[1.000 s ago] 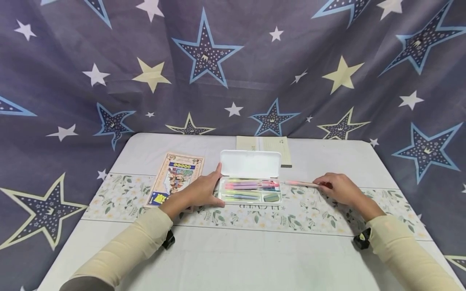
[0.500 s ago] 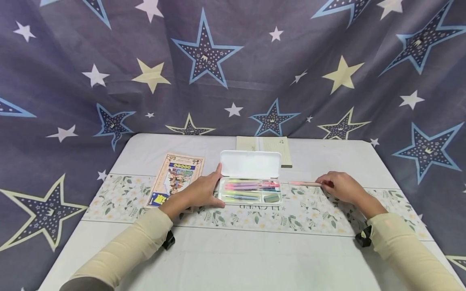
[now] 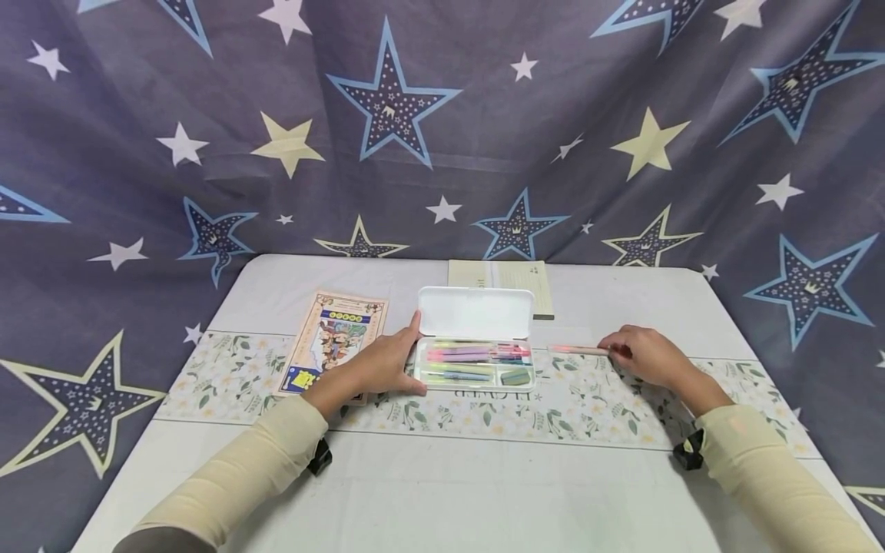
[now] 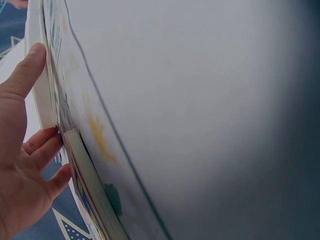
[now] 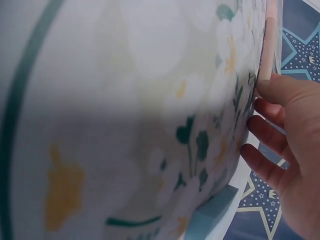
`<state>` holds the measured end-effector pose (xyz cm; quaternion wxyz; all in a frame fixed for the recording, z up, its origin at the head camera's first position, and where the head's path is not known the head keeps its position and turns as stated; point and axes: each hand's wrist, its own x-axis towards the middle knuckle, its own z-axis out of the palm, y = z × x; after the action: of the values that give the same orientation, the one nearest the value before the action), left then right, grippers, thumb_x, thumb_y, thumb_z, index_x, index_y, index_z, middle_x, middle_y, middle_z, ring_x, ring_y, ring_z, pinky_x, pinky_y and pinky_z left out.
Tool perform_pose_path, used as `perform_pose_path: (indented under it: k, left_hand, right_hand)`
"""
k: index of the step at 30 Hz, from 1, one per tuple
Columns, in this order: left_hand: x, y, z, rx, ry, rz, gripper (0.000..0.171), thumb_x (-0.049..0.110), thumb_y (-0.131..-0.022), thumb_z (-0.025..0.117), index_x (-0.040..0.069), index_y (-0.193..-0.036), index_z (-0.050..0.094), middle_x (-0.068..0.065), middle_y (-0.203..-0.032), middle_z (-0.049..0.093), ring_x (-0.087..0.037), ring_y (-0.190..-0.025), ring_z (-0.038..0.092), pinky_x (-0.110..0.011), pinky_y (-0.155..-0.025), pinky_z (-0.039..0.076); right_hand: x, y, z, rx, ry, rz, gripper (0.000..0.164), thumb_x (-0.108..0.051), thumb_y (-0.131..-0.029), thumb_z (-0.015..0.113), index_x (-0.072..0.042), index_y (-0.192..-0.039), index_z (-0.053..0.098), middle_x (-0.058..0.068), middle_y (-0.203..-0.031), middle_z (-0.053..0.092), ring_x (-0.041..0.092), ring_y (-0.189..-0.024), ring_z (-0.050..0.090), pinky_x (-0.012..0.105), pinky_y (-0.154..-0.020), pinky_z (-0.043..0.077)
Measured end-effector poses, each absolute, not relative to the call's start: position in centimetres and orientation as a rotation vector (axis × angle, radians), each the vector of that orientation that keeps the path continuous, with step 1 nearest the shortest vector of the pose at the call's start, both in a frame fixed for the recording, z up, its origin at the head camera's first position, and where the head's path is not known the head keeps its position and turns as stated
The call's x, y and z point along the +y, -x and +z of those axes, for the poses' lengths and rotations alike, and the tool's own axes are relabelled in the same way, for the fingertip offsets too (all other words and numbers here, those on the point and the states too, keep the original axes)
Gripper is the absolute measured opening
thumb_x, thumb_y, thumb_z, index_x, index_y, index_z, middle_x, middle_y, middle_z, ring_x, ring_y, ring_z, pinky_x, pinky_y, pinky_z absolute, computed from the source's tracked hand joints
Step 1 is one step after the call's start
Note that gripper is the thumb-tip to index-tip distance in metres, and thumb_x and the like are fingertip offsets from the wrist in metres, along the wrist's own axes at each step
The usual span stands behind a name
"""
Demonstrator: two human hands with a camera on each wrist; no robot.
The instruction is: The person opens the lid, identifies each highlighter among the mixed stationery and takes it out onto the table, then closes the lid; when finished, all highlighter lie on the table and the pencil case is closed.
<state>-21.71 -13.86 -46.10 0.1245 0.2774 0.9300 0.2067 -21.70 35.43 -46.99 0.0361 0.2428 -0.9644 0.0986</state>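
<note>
A white pencil case (image 3: 477,389) lies with its lid (image 3: 477,311) raised at the back. Pens (image 3: 459,354) in several colours fill its long compartment, and a greenish-grey block (image 3: 515,376) sits in the small front-right one. My left hand (image 3: 387,359) holds the case's left end, thumb (image 4: 33,62) along the front wall and fingers on the end and back. To the right, my right hand (image 3: 646,355) pinches the right end of a pale pink pen (image 3: 577,349) between thumb and forefinger; its other fingers are loosely bent. The pen lies level at the tabletop, pointing at the case.
A picture-covered booklet (image 3: 335,330) lies left of the case, partly beneath my left wrist. Behind the lid is a cream notebook (image 3: 542,288). In the right wrist view a blue-grey block (image 5: 212,212) sits below the fingers. A star-patterned curtain (image 3: 442,138) rises behind the table.
Over the second, my right hand has shifted slightly right with the pink pen, widening the gap to the case. My left hand and the case have stayed put.
</note>
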Motion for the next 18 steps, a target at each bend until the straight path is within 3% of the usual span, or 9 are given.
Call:
perform_pose_path:
  k: [9, 18]
  left_hand:
    - [-13.9, 21.8, -46.2, 2.705, -0.802, 0.589, 0.143, 0.059, -0.075, 0.085, 0.009, -0.162, -0.016, -0.007, -0.159, 0.044, -0.026, -0.126, 0.06, -0.045, -0.104, 0.047]
    - [-14.0, 21.9, -46.5, 2.71, -0.811, 0.589, 0.144, 0.059, -0.074, 0.086, 0.008, -0.162, -0.016, -0.006, -0.156, 0.047, -0.024, -0.122, 0.061, -0.044, -0.103, 0.047]
  right_hand:
    - [34.4, 21.8, -45.9, -2.908, -0.756, 0.317, 0.018, -0.009, -0.09, 0.076, -0.009, -0.108, 0.077, 0.0, -0.087, 0.069, 0.012, -0.075, 0.064, 0.037, -0.069, 0.055]
    - [29.7, 22.0, -44.5, -2.846, -0.871, 0.331, 0.02, -0.009, -0.09, 0.076, -0.009, -0.111, 0.076, 0.002, -0.09, 0.07, 0.015, -0.078, 0.067, 0.035, -0.068, 0.055]
